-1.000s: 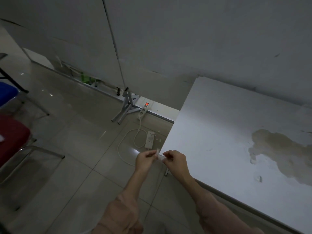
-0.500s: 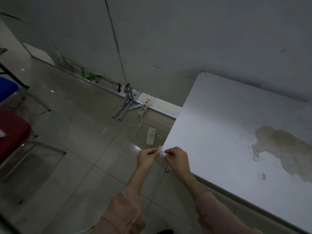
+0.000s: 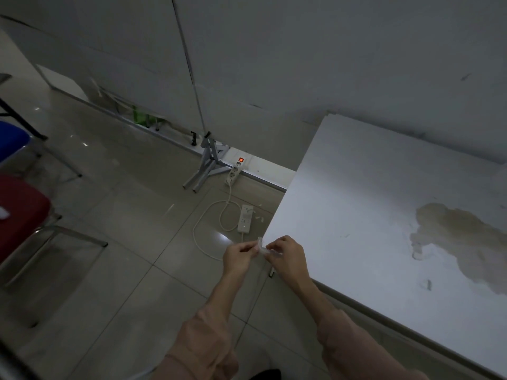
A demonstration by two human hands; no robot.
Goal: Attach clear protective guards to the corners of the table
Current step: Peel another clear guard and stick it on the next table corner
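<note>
A white table (image 3: 356,215) with a large brownish stain fills the right side. Its near left corner sits right between my two hands. A small clear corner guard (image 3: 262,247) is at that corner, and both hands pinch it. My left hand (image 3: 237,257) holds the guard's left side from off the table. My right hand (image 3: 285,256) holds its right side, over the table's front edge. Whether the guard touches the corner is hard to tell in the dim light.
On the floor beyond the corner lie a white power strip (image 3: 245,222) with a looped cable and a second strip with a red switch (image 3: 241,159). A folding metal stand (image 3: 205,165) leans by the wall. Red (image 3: 19,212) and blue (image 3: 11,144) chairs stand at left.
The view has shifted slightly. Both hands stay at the table's near left corner, pinching the clear guard, with only small finger movements.
</note>
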